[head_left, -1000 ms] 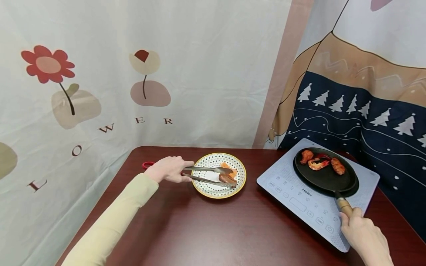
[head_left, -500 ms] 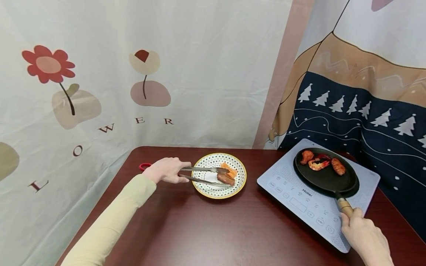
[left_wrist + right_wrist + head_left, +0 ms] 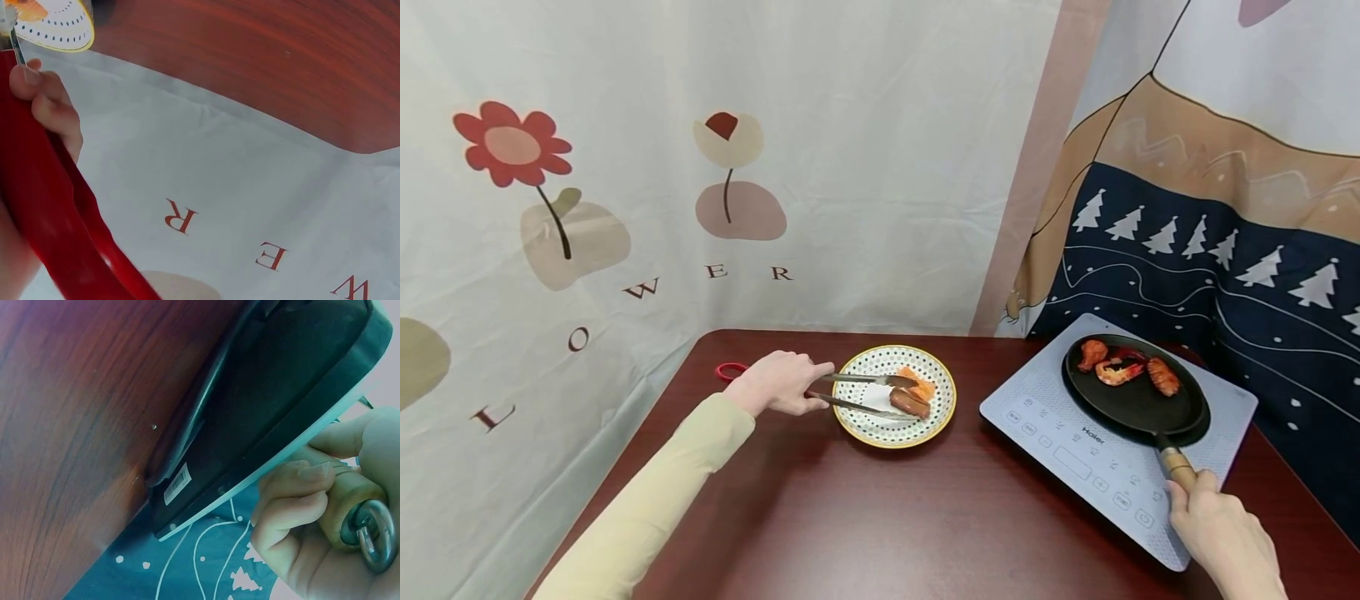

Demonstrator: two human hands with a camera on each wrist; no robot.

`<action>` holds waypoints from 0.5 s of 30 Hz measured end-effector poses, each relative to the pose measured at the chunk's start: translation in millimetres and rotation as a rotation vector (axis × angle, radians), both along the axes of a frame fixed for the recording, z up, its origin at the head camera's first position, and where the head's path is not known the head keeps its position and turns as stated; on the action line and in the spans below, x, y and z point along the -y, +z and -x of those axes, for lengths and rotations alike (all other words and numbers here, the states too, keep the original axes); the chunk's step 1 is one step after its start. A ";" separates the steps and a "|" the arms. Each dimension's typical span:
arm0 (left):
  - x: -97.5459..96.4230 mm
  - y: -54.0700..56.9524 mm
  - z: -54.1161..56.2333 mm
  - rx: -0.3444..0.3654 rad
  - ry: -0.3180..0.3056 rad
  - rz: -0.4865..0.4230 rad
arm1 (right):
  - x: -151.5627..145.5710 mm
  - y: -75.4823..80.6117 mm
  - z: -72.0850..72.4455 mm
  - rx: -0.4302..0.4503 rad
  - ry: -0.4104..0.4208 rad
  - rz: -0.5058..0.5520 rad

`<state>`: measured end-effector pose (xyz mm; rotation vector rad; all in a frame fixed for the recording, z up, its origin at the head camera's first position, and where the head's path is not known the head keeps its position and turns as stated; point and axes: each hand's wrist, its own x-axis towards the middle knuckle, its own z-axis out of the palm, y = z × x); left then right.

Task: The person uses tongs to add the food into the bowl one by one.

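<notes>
My left hand (image 3: 781, 383) grips red-handled metal tongs (image 3: 861, 407), and the left wrist view has their red handle (image 3: 47, 181) along the palm. The tongs' arms stand apart over a dotted, yellow-rimmed plate (image 3: 880, 436). Between their ends lies a brown sausage (image 3: 910, 403), beside orange food (image 3: 917, 380) partly covered by the upper arm. I cannot tell whether the tips touch the sausage. My right hand (image 3: 1221, 521) holds the wooden handle (image 3: 1177, 468) of a black frying pan (image 3: 1138, 410). In the pan are a shrimp (image 3: 1117, 372), a drumstick (image 3: 1092, 354) and a browned ridged piece (image 3: 1162, 377).
Beneath the pan is a pale induction cooktop (image 3: 1052, 433), at the right of the dark red table (image 3: 925, 517). A printed curtain (image 3: 880, 208) hangs behind the table's back edge. Red pepper-like food (image 3: 1127, 355) lies behind the shrimp.
The sausage was between the tongs' tips a second ago, slightly farther right. The tongs' arms then spread and drew back left, and have since shifted slightly right. My right hand and the pan stayed put.
</notes>
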<state>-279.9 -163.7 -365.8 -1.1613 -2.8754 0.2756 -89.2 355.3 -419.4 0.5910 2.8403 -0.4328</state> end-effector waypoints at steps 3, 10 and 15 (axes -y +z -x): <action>1.0 -1.0 0.5 0.070 0.041 0.011 | 0.4 -0.4 0.5 0.001 -0.002 -0.001; 7.6 -7.6 0.6 0.147 0.099 0.010 | 0.5 -0.1 0.8 -0.006 -0.002 0.000; 6.1 -6.9 -3.0 0.203 0.126 -0.028 | 0.3 -0.4 0.8 -0.004 -0.008 0.000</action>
